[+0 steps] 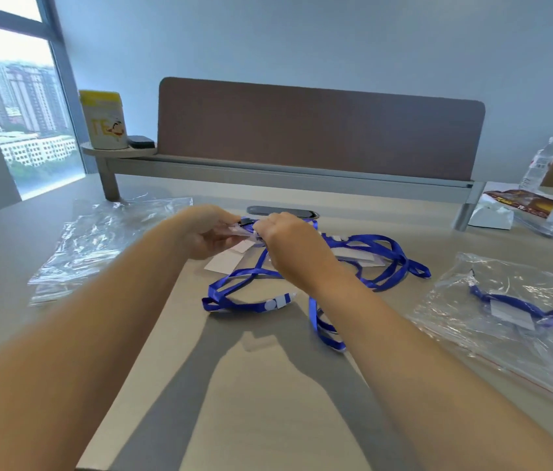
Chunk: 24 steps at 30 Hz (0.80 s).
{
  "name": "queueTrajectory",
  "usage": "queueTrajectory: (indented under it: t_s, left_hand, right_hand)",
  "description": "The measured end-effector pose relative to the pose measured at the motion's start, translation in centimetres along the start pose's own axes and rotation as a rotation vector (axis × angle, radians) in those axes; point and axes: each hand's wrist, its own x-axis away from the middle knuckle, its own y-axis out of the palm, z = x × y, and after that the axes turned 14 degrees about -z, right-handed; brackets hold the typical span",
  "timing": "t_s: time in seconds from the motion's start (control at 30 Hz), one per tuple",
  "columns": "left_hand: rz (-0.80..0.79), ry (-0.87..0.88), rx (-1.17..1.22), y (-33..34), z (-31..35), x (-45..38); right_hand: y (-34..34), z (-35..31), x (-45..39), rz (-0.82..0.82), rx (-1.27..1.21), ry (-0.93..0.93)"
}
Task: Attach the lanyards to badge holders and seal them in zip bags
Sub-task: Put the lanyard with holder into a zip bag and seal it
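The left hand (205,231) pinches the top of a clear badge holder (234,248) above the desk (268,385), and the right hand (290,244) pinches the black clip (246,222) of a blue lanyard (234,283) right at that holder. More lanyards (383,256) lie tangled on the desk under the hands; empty zip bags (98,239) lie at the left, and a filled bag (512,317) with a lanyard lies at the right

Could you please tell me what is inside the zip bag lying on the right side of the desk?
The zip bag holds a bundled blue lanyard with a pale badge holder. Creased plastic hides how the two are joined.
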Motion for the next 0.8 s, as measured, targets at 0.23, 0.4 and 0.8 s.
queueTrajectory:
  t_s: [0.23, 0.4, 0.8]
  left_hand:
    - [0.163, 0.098, -0.375, -10.4, -1.5, 3.0]
    - [0.514, 0.111, -0.839, -18.3, -3.5, 3.1]
    - [0.464, -0.069, -1.315, -24.3, -6.0, -3.1]
  right_hand:
    - [1.8, -4.2, -5.3, 0.007, -0.250, 0.076]
    - [3.9, -6.5, -9.9, 0.024, -0.378, 0.142]
    - [9.7, -8.5, -15.8, 0.061, -0.605, 0.163]
